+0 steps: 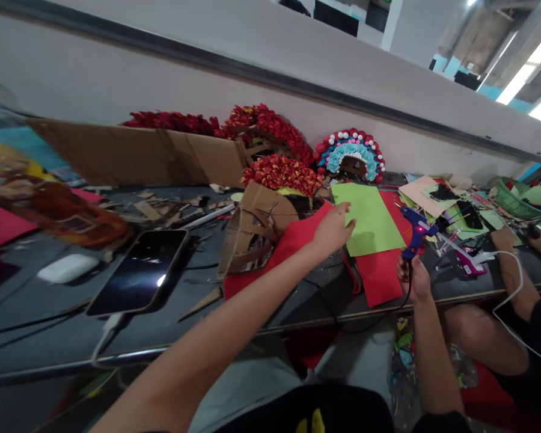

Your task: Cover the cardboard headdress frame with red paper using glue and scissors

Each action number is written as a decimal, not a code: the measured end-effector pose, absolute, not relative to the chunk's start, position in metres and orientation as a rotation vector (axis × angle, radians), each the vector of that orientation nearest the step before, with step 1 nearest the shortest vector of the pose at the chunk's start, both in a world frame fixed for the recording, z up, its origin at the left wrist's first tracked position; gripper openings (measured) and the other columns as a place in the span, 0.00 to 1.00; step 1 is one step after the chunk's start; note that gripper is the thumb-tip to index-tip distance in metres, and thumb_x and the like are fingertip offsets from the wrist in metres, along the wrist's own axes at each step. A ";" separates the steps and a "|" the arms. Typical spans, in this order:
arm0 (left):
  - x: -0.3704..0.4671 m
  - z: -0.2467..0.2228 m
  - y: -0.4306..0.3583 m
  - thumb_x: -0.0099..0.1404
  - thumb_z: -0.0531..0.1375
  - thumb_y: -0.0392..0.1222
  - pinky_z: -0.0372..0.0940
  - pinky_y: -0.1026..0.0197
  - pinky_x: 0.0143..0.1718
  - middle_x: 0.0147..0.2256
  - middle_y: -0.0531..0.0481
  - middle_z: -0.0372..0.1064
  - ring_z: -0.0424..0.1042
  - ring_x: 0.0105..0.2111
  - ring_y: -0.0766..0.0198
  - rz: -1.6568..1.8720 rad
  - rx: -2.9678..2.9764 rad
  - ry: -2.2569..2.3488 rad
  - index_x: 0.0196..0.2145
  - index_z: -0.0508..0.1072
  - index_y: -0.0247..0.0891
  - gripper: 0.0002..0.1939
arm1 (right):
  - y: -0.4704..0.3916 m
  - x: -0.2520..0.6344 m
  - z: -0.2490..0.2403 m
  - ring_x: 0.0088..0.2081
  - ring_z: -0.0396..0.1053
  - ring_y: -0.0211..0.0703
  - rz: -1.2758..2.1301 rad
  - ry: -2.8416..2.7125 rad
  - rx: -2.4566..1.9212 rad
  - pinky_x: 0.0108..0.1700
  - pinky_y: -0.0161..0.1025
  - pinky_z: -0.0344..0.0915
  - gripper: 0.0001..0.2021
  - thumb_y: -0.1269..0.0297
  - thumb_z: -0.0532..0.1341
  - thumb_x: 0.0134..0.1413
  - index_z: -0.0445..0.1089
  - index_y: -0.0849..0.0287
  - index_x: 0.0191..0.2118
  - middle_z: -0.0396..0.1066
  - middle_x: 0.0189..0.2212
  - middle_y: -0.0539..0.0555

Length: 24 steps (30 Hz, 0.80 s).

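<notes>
My right hand (pixel 415 278) grips the handle of a blue hot glue gun (pixel 417 231), which has a small red light lit and its nozzle pointing up and left. A black cord runs down from its handle. My left hand (pixel 334 230) is over the left edge of a lime-green paper sheet (pixel 373 219), thumb apart from the fingers; whether it touches the sheet I cannot tell. Beneath the green sheet lies red paper (pixel 379 279). To the left of that hand, a cut cardboard frame (pixel 261 219) rests on more red paper (pixel 293 240).
Left on the table are a smartphone (pixel 139 273) and a white case (pixel 67 269). Behind stand red petal-covered arches (pixel 265 129), a blue-and-red flowered headpiece (pixel 351 153) and a cardboard panel (pixel 153 153). At right, a co-worker's hand (pixel 505 240) is near scattered paper and a green basket (pixel 514 201).
</notes>
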State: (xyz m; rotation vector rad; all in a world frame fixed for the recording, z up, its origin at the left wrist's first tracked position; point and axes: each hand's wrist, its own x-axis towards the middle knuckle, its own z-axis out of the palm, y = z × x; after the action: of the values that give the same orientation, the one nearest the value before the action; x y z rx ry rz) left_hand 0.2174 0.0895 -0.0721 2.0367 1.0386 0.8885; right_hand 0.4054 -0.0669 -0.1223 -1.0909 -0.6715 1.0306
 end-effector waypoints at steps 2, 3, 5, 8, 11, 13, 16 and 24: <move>0.219 -0.060 0.067 0.64 0.52 0.39 0.65 0.59 0.39 0.40 0.44 0.73 0.73 0.37 0.59 0.670 2.255 0.900 0.53 0.63 0.37 0.20 | -0.072 0.401 -0.123 0.18 0.56 0.31 1.057 -0.692 -1.097 0.16 0.30 0.50 0.24 0.42 0.64 0.40 0.66 0.56 0.38 0.63 0.23 0.47; 0.220 -0.055 0.055 0.64 0.51 0.40 0.66 0.59 0.37 0.39 0.45 0.74 0.74 0.36 0.58 0.566 2.345 0.837 0.55 0.62 0.39 0.21 | -0.075 0.398 -0.123 0.18 0.57 0.31 1.067 -0.700 -1.104 0.17 0.30 0.50 0.24 0.42 0.63 0.40 0.67 0.56 0.38 0.63 0.23 0.47; 0.222 -0.045 0.031 0.65 0.50 0.41 0.66 0.57 0.34 0.36 0.43 0.75 0.75 0.35 0.54 0.436 2.521 0.831 0.58 0.59 0.39 0.23 | -0.078 0.395 -0.126 0.19 0.57 0.32 1.077 -0.703 -1.135 0.17 0.30 0.51 0.25 0.41 0.63 0.40 0.67 0.56 0.38 0.64 0.23 0.48; 0.217 -0.041 -0.001 0.66 0.48 0.42 0.66 0.57 0.32 0.36 0.41 0.76 0.75 0.34 0.52 0.382 2.654 0.736 0.56 0.62 0.38 0.21 | -0.082 0.391 -0.131 0.19 0.60 0.34 1.075 -0.696 -1.198 0.17 0.31 0.54 0.25 0.40 0.63 0.40 0.67 0.56 0.38 0.65 0.22 0.48; 0.205 -0.053 -0.026 0.67 0.48 0.43 0.66 0.61 0.33 0.35 0.43 0.76 0.75 0.34 0.57 0.441 2.655 0.590 0.46 0.71 0.38 0.16 | -0.083 0.387 -0.132 0.20 0.60 0.34 1.117 -0.729 -1.199 0.18 0.31 0.55 0.25 0.40 0.63 0.41 0.68 0.56 0.37 0.63 0.21 0.47; 0.193 -0.069 -0.039 0.68 0.48 0.42 0.66 0.62 0.34 0.33 0.45 0.76 0.75 0.33 0.60 0.499 2.630 0.528 0.40 0.73 0.38 0.14 | -0.082 0.383 -0.129 0.19 0.58 0.34 1.140 -0.770 -1.170 0.19 0.31 0.55 0.24 0.39 0.60 0.43 0.67 0.56 0.36 0.61 0.20 0.47; 0.172 -0.097 -0.054 0.68 0.50 0.41 0.67 0.63 0.34 0.32 0.48 0.76 0.75 0.32 0.62 0.605 2.545 0.550 0.37 0.74 0.39 0.13 | -0.082 0.377 -0.123 0.19 0.54 0.35 1.136 -0.824 -1.155 0.18 0.32 0.54 0.24 0.38 0.55 0.48 0.66 0.56 0.34 0.54 0.18 0.46; 0.106 -0.153 -0.068 0.67 0.50 0.39 0.69 0.62 0.37 0.33 0.47 0.77 0.76 0.34 0.63 0.904 2.315 0.873 0.38 0.73 0.37 0.12 | -0.088 0.363 -0.109 0.17 0.43 0.34 1.230 -0.756 -1.037 0.16 0.32 0.48 0.19 0.43 0.54 0.51 0.63 0.55 0.30 0.44 0.18 0.44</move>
State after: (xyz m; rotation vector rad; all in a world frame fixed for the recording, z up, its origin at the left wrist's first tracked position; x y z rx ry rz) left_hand 0.1063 -0.0678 -0.1529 2.3151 0.8728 0.9038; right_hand 0.3632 -0.0876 -0.1087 -1.0368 -0.7556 1.2303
